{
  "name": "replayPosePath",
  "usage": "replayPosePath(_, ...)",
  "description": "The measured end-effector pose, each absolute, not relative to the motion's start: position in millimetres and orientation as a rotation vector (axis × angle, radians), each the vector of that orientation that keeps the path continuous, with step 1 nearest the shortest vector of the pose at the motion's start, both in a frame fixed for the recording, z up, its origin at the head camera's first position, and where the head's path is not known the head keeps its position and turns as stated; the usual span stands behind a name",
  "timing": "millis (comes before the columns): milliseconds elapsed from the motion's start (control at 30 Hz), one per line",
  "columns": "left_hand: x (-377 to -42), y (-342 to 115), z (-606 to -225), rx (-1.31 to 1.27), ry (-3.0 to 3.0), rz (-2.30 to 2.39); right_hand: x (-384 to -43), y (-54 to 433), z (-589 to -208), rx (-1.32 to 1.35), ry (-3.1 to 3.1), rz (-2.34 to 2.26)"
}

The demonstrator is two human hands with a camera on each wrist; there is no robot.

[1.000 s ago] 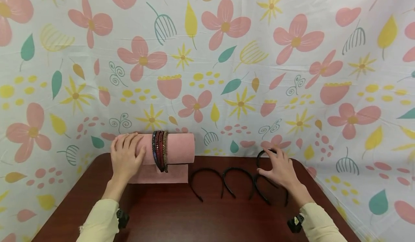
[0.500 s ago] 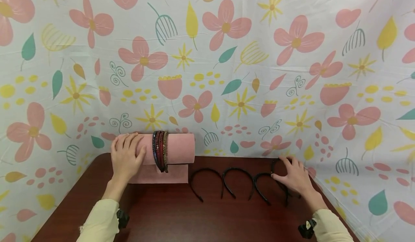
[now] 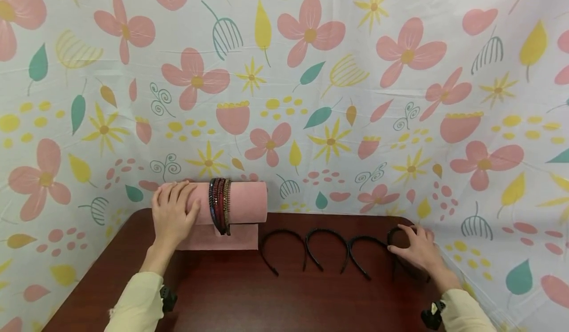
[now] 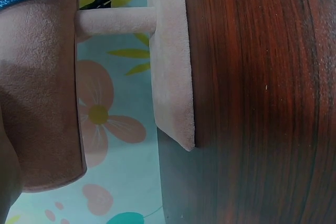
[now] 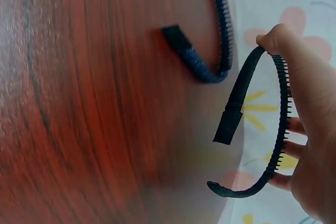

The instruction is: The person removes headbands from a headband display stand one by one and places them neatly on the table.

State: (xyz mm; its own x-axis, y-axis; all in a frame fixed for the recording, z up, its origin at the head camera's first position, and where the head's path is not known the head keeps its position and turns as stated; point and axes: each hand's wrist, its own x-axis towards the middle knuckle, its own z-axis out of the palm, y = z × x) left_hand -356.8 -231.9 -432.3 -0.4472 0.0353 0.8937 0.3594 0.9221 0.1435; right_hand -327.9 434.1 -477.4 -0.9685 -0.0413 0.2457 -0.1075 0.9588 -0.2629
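A pink plush display stand (image 3: 249, 202), a horizontal roll on a post and flat base (image 4: 173, 72), stands at the table's back left. Several glittery headbands (image 3: 220, 204) in blue, red and gold circle its middle. My left hand (image 3: 172, 216) grips the roll's left end, fingers over the top and thumb in front. At the back right, my right hand (image 3: 420, 248) holds a black headband (image 5: 244, 85), thumb at one side and fingertips along its toothed inner edge. Its two ends point away from the palm in the right wrist view.
Three dark headbands, a left one (image 3: 283, 231), a middle one (image 3: 326, 231) and a right one (image 3: 361, 267), lie in a row on the brown wooden table (image 3: 284, 302). A flower-patterned cloth (image 3: 311, 124) hangs right behind the table.
My right hand has moved right and toward me with the black headband, to the right end of the row. The left hand has stayed on the stand.
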Motion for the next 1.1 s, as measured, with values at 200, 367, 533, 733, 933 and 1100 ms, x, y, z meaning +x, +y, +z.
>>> replayPosePath(200,-357,-232,-435,-0.279,-2.035,-0.381,-331,446,-484,0.052,-2.96,0.452)
replayPosePath(367,-357,-232,-434,-0.284,-2.022,-0.383,-333,454,-491,0.002,-3.003,0.458)
replayPosePath(533,-358,-231,-432,-0.288,-2.018,-0.364,-333,462,-498,-0.049,-3.054,0.475)
replayPosePath(733,-359,-231,-431,-0.284,-2.031,-0.355,-336,467,-504,-0.113,-3.103,0.476)
replayPosePath(933,-358,-231,-432,-0.284,-2.011,-0.351,-338,462,-504,-0.091,-3.11,0.474)
replayPosePath(1100,-358,-233,-431,-0.28,-2.018,-0.343,-337,456,-502,-0.055,-3.103,0.485)
